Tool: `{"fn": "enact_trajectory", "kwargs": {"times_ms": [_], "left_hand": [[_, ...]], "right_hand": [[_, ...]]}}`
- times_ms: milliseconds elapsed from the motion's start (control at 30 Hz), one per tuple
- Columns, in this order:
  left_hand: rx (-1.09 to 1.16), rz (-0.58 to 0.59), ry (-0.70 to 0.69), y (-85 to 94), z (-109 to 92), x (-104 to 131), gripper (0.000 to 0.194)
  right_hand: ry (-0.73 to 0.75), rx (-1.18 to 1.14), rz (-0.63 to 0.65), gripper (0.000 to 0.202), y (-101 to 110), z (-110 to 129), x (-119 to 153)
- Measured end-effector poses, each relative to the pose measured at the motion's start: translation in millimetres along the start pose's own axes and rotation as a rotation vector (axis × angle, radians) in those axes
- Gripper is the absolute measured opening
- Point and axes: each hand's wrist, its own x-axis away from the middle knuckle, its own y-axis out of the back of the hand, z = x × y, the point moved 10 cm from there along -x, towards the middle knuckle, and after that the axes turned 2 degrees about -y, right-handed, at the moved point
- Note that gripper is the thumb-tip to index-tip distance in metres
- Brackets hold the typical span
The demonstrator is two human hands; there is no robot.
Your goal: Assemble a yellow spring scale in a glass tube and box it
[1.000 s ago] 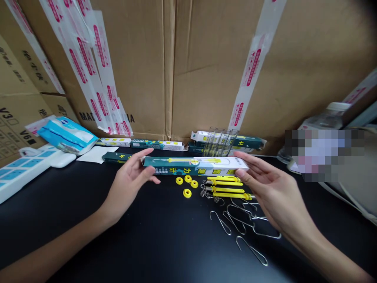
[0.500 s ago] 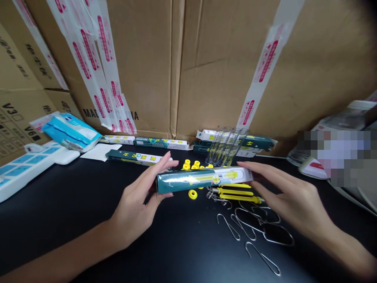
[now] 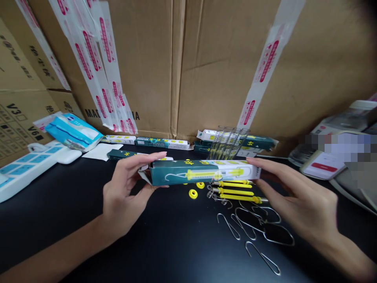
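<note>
A slim green-and-white cardboard box (image 3: 200,173), printed with a yellow spring scale, is held level above the black table. My left hand (image 3: 126,188) grips its left end, where an end flap (image 3: 145,175) stands open. The right end is pinched between the thumb and fingers of my right hand (image 3: 297,192). Under and behind the box lie yellow plastic rings (image 3: 193,194), yellow rods (image 3: 235,192) with metal ends, and small springs. Bent wire hooks (image 3: 244,226) are spread nearer to me. Several clear tubes (image 3: 226,143) stand upright behind the box.
More slim boxes (image 3: 161,143) lie along the cardboard wall (image 3: 147,70) at the back. At left are a white power strip (image 3: 29,165) and a blue packet (image 3: 73,131). A phone (image 3: 321,165) and a clear bottle (image 3: 350,116) stand at right.
The box has turned so that its printed top and front faces show, and its left flap has come into view open. My left hand has shifted left and the right hand slightly right.
</note>
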Motion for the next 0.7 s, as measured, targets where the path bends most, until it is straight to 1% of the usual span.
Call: {"fn": "enact_trajectory", "kwargs": {"times_ms": [100, 233, 367, 467, 533, 633, 700], "left_hand": [[-0.101, 0.037, -0.020, -2.2, -4, 3, 0.050], [-0.266, 0.104, -0.048, -7.6, -7, 5, 0.053], [-0.317, 0.221, -0.098, -17.6, -11, 8, 0.060], [-0.339, 0.276, -0.119, -22.5, -14, 11, 0.068], [-0.334, 0.269, -0.127, -22.4, -15, 11, 0.068], [-0.260, 0.158, -0.084, -11.9, -13, 8, 0.060], [-0.211, 0.089, -0.048, -4.7, -10, 6, 0.062]], "right_hand": [[0.008, -0.004, 0.007, 0.029, -3, -1, 1], [-0.002, -0.015, -0.004, 0.030, -4, -4, 3], [-0.022, -0.016, -0.030, 0.035, -3, -9, 4], [-0.031, -0.020, -0.035, 0.037, -2, -11, 5], [-0.037, -0.020, -0.040, 0.037, -2, -11, 4], [-0.045, -0.022, -0.033, 0.040, -2, -10, 4], [-0.045, -0.024, -0.025, 0.042, -3, -8, 3]]}}
